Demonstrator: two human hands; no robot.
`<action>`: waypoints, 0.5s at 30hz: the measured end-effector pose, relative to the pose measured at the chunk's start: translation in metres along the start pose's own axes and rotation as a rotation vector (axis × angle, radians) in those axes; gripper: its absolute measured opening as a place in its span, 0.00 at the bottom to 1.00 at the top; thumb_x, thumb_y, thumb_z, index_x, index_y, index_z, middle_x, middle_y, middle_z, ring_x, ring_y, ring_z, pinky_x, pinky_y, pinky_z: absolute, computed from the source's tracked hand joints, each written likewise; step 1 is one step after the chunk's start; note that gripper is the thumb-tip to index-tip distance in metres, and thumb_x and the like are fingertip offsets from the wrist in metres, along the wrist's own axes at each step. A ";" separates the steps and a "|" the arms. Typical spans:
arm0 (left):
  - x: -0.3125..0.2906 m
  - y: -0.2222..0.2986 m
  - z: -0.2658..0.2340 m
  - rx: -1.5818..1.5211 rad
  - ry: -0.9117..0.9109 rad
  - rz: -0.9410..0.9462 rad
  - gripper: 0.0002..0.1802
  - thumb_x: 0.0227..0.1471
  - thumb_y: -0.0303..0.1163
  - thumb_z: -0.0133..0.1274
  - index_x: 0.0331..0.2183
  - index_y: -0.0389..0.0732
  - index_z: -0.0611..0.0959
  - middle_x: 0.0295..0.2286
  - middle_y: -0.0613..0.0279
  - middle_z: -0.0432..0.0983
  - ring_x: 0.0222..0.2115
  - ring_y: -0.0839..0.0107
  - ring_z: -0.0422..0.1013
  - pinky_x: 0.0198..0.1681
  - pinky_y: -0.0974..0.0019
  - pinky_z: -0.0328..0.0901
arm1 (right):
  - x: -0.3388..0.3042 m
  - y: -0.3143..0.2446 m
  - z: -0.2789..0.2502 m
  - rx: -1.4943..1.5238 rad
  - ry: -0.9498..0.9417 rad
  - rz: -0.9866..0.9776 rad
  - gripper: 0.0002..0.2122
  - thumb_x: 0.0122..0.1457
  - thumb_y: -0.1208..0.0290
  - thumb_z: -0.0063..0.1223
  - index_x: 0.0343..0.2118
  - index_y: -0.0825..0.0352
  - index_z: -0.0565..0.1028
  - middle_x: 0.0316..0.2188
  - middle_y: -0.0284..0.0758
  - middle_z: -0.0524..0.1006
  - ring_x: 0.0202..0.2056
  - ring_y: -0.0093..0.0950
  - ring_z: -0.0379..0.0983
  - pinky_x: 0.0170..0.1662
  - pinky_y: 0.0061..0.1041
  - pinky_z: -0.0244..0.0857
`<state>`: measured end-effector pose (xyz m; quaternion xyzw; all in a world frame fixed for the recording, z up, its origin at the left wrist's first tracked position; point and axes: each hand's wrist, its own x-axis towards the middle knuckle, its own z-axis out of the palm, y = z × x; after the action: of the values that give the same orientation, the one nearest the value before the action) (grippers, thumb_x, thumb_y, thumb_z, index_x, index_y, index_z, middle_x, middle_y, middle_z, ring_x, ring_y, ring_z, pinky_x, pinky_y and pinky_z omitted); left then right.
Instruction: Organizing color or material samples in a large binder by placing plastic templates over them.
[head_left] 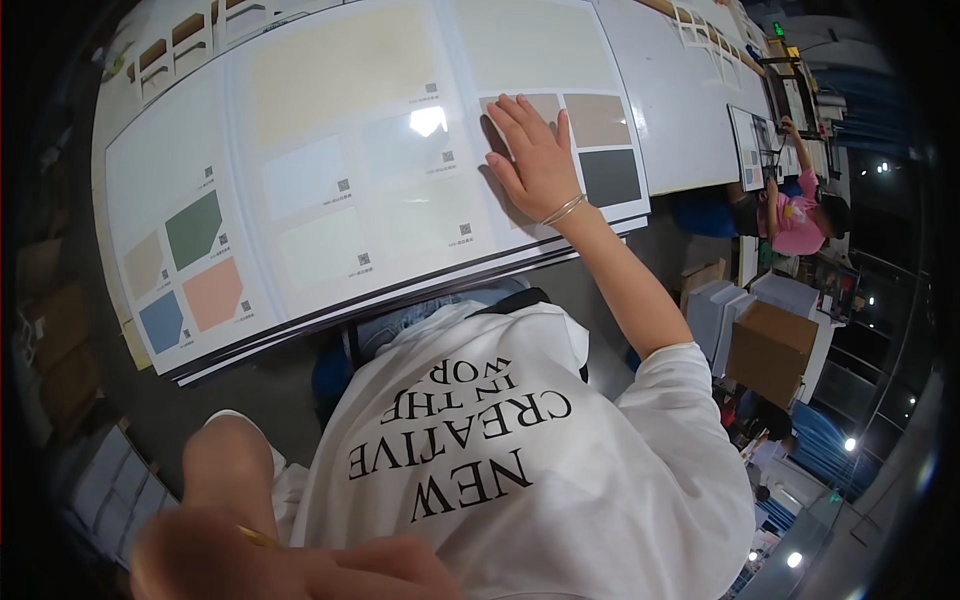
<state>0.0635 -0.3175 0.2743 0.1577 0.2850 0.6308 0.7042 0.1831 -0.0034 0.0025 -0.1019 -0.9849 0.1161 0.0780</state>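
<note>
In the head view, our right hand [537, 160] lies flat, fingers spread, grasping nothing, pressing a beige swatch [520, 112] at the upper centre of the open sample board [330, 180] on the desk [680, 100]. Most swatches look already mounted. Our left hand [300, 565], lower left, is blurred; we cannot tell its grip.

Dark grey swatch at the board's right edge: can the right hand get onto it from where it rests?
Probably yes. The right hand lies flat on the sample board, and the dark grey swatch sits right beside it, uncovered, with nothing between them.
</note>
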 end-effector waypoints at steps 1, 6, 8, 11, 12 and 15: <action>-0.003 0.002 0.004 0.026 0.051 -0.017 0.17 0.51 0.39 0.60 0.30 0.43 0.68 0.20 0.72 0.65 0.17 0.77 0.57 0.23 0.78 0.52 | 0.000 0.000 0.001 -0.004 -0.002 -0.006 0.26 0.60 0.61 0.47 0.62 0.59 0.60 0.63 0.36 0.60 0.65 0.38 0.51 0.63 0.59 0.32; 0.013 0.019 0.023 0.180 0.282 -0.145 0.21 0.50 0.44 0.62 0.30 0.46 0.66 0.20 0.70 0.64 0.16 0.71 0.54 0.26 0.71 0.52 | -0.010 0.007 0.008 0.014 0.013 0.003 0.27 0.59 0.59 0.49 0.61 0.61 0.62 0.62 0.40 0.61 0.64 0.40 0.52 0.62 0.62 0.31; 0.102 0.041 0.026 0.160 0.282 -0.116 0.21 0.50 0.44 0.61 0.30 0.46 0.66 0.21 0.69 0.64 0.16 0.71 0.55 0.26 0.70 0.52 | -0.006 0.002 0.010 0.034 0.005 -0.006 0.27 0.59 0.59 0.49 0.61 0.61 0.61 0.62 0.40 0.60 0.64 0.40 0.52 0.61 0.63 0.31; 0.085 0.033 0.015 0.121 0.235 -0.040 0.20 0.51 0.43 0.60 0.31 0.45 0.66 0.21 0.69 0.65 0.17 0.71 0.55 0.28 0.69 0.53 | -0.005 -0.001 0.015 0.062 0.001 -0.006 0.27 0.58 0.59 0.49 0.61 0.61 0.61 0.62 0.40 0.60 0.65 0.41 0.51 0.61 0.64 0.32; -0.002 0.007 0.008 0.112 0.235 0.001 0.20 0.51 0.43 0.60 0.32 0.45 0.66 0.21 0.69 0.65 0.18 0.71 0.56 0.28 0.69 0.53 | -0.001 -0.006 0.016 0.090 -0.001 -0.024 0.28 0.58 0.59 0.49 0.61 0.61 0.61 0.63 0.40 0.59 0.65 0.41 0.51 0.60 0.65 0.32; -0.091 -0.011 -0.019 0.100 0.108 0.002 0.19 0.51 0.43 0.59 0.32 0.45 0.66 0.21 0.69 0.65 0.18 0.71 0.56 0.29 0.68 0.53 | -0.020 0.001 -0.004 0.020 0.002 0.060 0.28 0.59 0.57 0.48 0.61 0.60 0.60 0.64 0.38 0.58 0.65 0.39 0.50 0.61 0.64 0.33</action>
<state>0.0571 -0.4109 0.2720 0.1586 0.3534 0.6241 0.6785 0.2031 -0.0058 0.0032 -0.1305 -0.9802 0.1281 0.0763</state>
